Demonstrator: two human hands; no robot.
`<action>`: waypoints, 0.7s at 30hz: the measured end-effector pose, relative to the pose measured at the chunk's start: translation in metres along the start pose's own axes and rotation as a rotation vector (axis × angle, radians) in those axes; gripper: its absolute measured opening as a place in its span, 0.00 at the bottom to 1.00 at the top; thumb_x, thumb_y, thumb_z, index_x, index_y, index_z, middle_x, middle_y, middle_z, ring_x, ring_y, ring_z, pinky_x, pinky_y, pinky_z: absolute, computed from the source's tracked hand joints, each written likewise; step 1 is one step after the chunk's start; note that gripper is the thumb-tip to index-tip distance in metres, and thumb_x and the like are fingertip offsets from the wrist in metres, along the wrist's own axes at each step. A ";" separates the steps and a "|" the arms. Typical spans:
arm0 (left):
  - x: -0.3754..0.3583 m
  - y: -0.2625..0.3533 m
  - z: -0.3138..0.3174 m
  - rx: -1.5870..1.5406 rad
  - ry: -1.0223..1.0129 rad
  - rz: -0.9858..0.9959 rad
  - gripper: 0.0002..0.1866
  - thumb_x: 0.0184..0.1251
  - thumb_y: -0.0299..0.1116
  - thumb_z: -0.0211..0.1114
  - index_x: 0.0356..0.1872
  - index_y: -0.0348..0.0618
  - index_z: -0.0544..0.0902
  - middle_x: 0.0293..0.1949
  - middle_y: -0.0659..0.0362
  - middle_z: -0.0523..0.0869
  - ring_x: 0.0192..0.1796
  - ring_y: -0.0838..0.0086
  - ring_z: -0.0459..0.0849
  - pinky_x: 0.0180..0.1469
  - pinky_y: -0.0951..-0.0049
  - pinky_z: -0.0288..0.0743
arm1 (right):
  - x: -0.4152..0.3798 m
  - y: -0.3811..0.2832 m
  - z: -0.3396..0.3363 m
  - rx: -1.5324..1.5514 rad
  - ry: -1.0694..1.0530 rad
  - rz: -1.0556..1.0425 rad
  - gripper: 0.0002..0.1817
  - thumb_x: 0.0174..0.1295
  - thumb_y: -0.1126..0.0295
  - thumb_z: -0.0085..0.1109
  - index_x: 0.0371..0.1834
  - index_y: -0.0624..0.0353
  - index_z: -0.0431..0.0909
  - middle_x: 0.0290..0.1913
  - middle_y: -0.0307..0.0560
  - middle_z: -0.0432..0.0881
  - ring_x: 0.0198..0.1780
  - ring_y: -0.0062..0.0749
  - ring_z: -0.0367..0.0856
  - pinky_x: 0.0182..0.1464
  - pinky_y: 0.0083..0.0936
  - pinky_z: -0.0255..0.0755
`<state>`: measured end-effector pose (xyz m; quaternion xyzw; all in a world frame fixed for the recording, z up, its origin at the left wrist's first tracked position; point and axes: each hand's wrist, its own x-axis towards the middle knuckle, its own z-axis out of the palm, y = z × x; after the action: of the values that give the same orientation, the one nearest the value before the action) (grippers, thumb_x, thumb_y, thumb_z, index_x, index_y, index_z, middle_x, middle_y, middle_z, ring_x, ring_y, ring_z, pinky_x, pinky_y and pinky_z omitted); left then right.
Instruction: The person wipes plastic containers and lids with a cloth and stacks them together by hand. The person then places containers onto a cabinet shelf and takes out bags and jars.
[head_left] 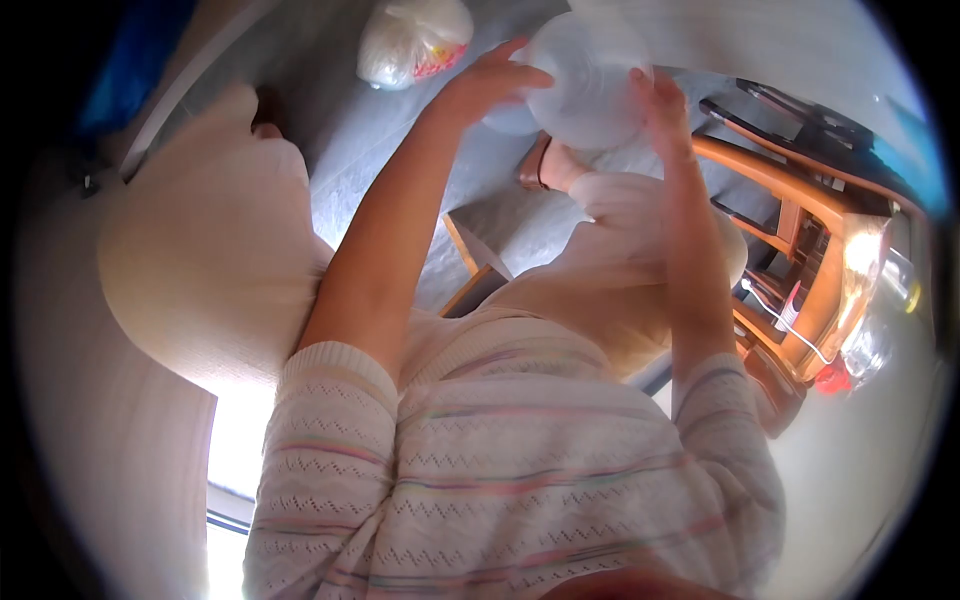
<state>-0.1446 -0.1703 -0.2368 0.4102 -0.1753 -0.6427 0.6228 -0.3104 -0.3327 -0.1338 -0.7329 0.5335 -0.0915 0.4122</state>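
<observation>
A round, translucent white plastic bowl is held up between my two hands, above the grey floor and beyond my knees. My left hand grips its left rim, one finger laid over the edge. On the opposite side, my right hand clasps the rim with a fingertip pressed on the wall. A second pale, see-through plastic piece shows below my left hand, partly covered by the bowl. Both hands look slightly blurred.
On the floor ahead sits a tied white plastic bag with red and yellow print. An orange-brown wooden chair stands at right, near clear plastic bottles and a white cable. A wooden-edged stool or box lies between my legs.
</observation>
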 end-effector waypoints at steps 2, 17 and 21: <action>-0.005 0.012 0.001 -0.011 -0.051 -0.002 0.38 0.50 0.43 0.63 0.62 0.43 0.59 0.52 0.55 0.73 0.52 0.70 0.72 0.53 0.67 0.66 | -0.003 -0.018 -0.008 -0.114 0.113 -0.226 0.17 0.50 0.57 0.62 0.36 0.60 0.78 0.20 0.34 0.75 0.21 0.21 0.72 0.22 0.18 0.65; -0.019 0.021 -0.003 -0.309 -0.007 -0.093 0.37 0.50 0.62 0.58 0.57 0.48 0.67 0.47 0.54 0.74 0.48 0.65 0.73 0.48 0.64 0.69 | -0.042 -0.064 -0.024 0.031 -0.081 -0.121 0.17 0.59 0.66 0.53 0.51 0.60 0.73 0.33 0.40 0.80 0.30 0.22 0.80 0.26 0.16 0.71; -0.027 0.032 0.001 -0.181 0.071 -0.040 0.30 0.48 0.53 0.63 0.50 0.47 0.73 0.43 0.57 0.73 0.43 0.69 0.75 0.41 0.68 0.72 | -0.044 -0.067 -0.042 0.192 -0.071 -0.095 0.15 0.59 0.66 0.52 0.48 0.60 0.73 0.38 0.43 0.80 0.35 0.28 0.81 0.27 0.19 0.72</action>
<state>-0.1274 -0.1508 -0.2041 0.3782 -0.0859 -0.6533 0.6502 -0.3053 -0.3100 -0.0468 -0.7172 0.4720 -0.1356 0.4944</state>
